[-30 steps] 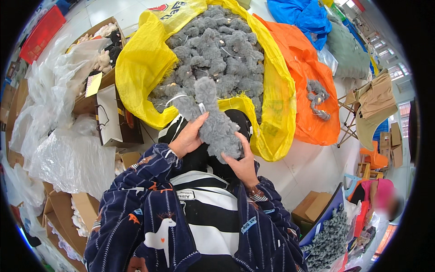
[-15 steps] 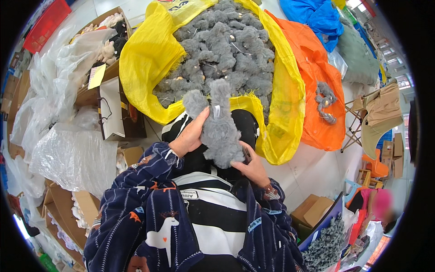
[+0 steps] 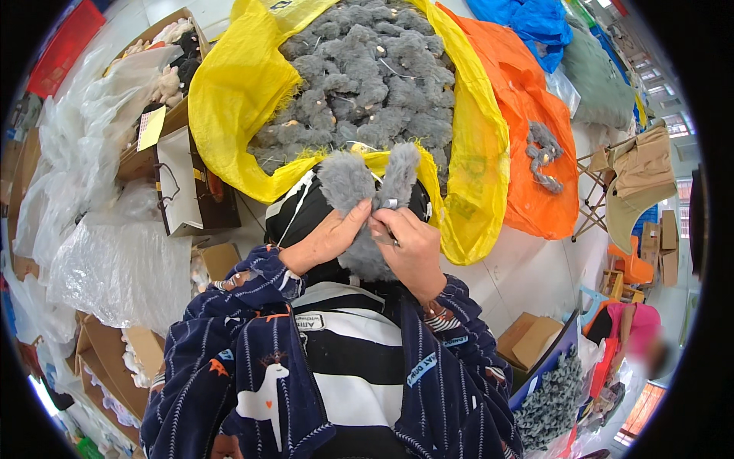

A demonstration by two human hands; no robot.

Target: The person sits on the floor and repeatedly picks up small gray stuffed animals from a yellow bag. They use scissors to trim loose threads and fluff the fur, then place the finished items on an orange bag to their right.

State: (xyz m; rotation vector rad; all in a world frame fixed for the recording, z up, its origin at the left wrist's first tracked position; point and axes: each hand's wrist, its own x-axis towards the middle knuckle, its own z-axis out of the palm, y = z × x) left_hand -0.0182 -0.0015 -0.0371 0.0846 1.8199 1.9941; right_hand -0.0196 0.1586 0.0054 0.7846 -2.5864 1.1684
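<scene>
A grey plush toy skin (image 3: 348,180) with two long ears lies over my lap, ears toward the sack. My left hand (image 3: 325,241) grips it at the base of the left ear, thumb and fingers closed. My right hand (image 3: 413,249) pinches it beside the other ear, close to a small white tag (image 3: 390,203). A thin dark metal tool, mostly hidden, shows under the right fingers; its kind I cannot make out. Both hands meet between the ears and cover part of the plush. Ahead, a yellow woven sack (image 3: 478,153) is rolled open around many similar grey plush pieces (image 3: 359,84).
An orange sack (image 3: 527,183) with a grey plush piece on it lies to the right, near a folding stool (image 3: 638,176). Clear plastic bags (image 3: 115,268) and cardboard boxes stand at left. At lower right are a carton (image 3: 527,340), more grey plush and another person.
The plush has turned and come lower between my hands. My right hand has moved up from its lower end to beside the ear and tag, close to my left hand.
</scene>
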